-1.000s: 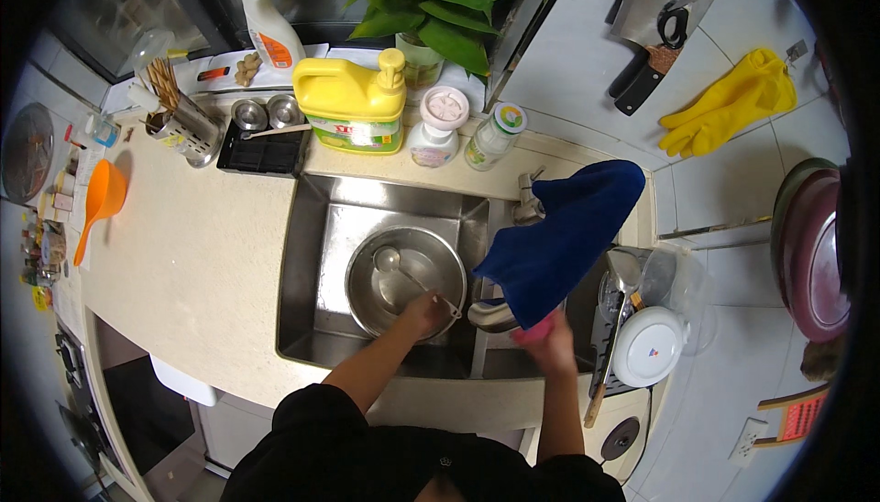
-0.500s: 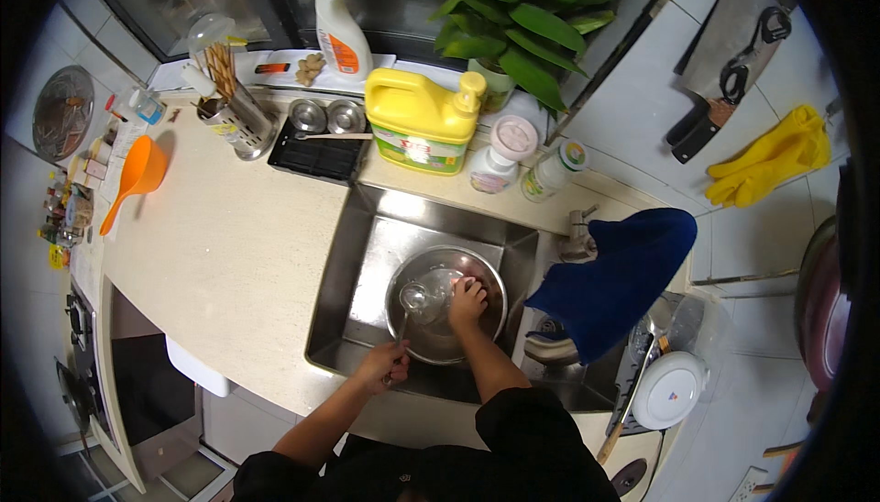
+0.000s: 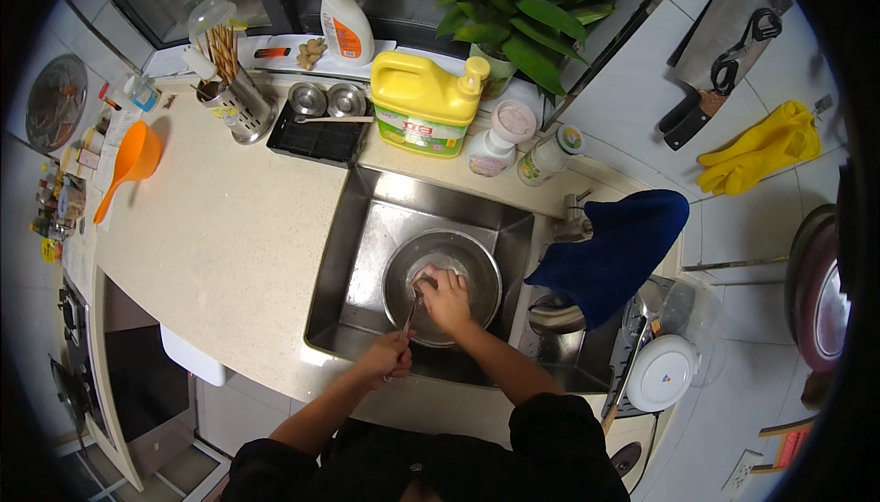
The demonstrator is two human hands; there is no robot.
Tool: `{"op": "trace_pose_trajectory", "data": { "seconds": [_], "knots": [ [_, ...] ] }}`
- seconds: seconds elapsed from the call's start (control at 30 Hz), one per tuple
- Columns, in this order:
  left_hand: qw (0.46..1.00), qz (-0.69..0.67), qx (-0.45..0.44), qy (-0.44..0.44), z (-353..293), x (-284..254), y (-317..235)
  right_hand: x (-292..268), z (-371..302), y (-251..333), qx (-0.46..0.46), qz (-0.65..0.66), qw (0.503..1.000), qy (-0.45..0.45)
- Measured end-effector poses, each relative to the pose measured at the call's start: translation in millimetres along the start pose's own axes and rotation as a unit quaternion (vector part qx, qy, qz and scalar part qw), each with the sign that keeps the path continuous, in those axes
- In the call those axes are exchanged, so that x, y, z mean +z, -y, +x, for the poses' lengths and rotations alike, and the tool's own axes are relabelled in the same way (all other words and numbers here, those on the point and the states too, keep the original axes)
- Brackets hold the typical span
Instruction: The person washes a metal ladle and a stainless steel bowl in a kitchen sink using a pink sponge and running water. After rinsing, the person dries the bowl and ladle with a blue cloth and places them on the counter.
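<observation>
A round metal bowl with water in it sits in the steel sink. My left hand is closed round the handle of a metal ladle, low at the sink's front edge. Over the bowl, my right hand bends its fingers round the ladle's head, which they mostly hide. Something pale and pinkish shows at those fingertips, too small to name.
A tap and a hanging blue cloth are right of the sink. Behind it stand a yellow jug, pump bottles and a black tray. An orange scoop lies on the left counter; a white plate is at right.
My right hand has moved left across the bowl onto the ladle's head, which showed uncovered before. My left hand keeps its hold on the handle. The whole view has shifted slightly.
</observation>
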State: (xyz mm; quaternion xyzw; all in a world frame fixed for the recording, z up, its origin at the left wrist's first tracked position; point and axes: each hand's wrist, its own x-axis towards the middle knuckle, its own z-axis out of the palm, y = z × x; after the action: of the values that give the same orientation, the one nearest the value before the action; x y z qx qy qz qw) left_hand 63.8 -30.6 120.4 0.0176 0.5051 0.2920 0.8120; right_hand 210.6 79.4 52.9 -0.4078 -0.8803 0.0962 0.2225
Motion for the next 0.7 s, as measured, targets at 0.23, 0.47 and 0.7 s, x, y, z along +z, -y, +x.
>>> {"op": "trace_pose_trajectory", "data": {
  "seconds": [0.23, 0.47, 0.7],
  "knots": [
    [0.999, -0.013, 0.033, 0.000, -1.5, 16.0, 1.4, 23.4, 2.5, 18.9, 0.268, 0.012, 0.963, 0.038],
    [0.996, -0.018, 0.072, 0.043, 8.6, -8.5, -3.1, -29.1, 11.8, 37.5, 0.323, 0.558, 0.739, 0.194],
    [0.994, -0.054, 0.037, 0.084, -1.4, 2.3, -19.0, -44.4, 2.5, 37.5, 0.234, 0.475, 0.821, 0.214]
  ]
}}
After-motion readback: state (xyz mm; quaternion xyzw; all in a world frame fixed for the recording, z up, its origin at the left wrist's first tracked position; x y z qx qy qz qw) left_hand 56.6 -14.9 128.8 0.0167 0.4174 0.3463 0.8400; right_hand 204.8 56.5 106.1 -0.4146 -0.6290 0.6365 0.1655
